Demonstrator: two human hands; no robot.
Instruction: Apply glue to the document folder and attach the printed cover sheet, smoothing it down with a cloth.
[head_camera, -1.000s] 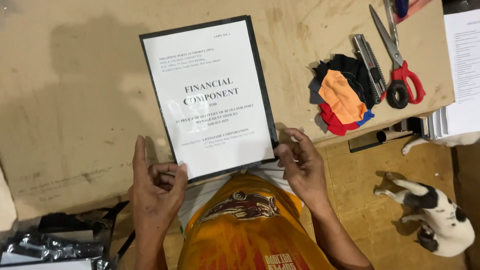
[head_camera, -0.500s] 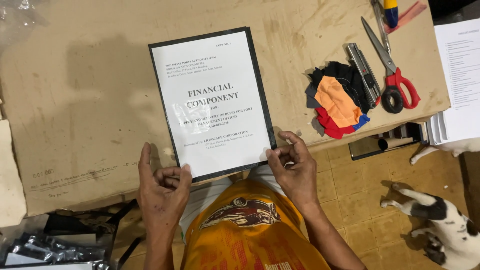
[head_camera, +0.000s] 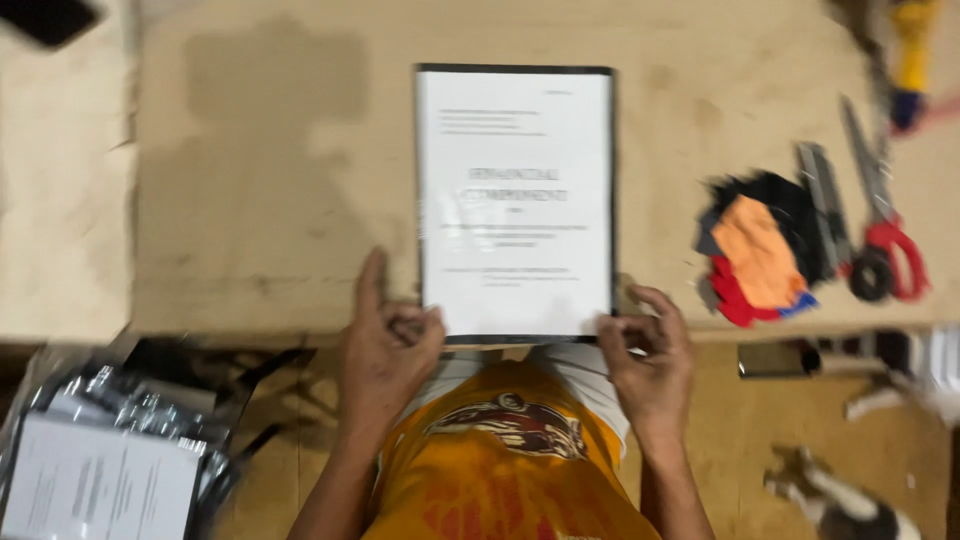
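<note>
A white printed booklet with a black backing and clear cover (head_camera: 515, 200) lies flat and squared up on a brown cardboard-covered table (head_camera: 250, 180). My left hand (head_camera: 385, 350) grips its lower left corner, thumb on the page edge. At the lower right corner my right hand (head_camera: 650, 355) pinches the booklet with curled fingers. Both hands rest at the table's near edge, above my orange shirt. The frame is blurred by motion.
To the right lie a pile of coloured cloth scraps (head_camera: 760, 245), a utility knife (head_camera: 822, 205) and red-handled scissors (head_camera: 885, 245). A stack of plastic-wrapped papers (head_camera: 100, 470) sits at lower left. A small white and black dog (head_camera: 840, 500) stands on the floor at lower right.
The booklet has turned from a tilt to straight and upright in view. Both hands stayed on its lower corners. The camera view shifted, so the dog now appears lower.
</note>
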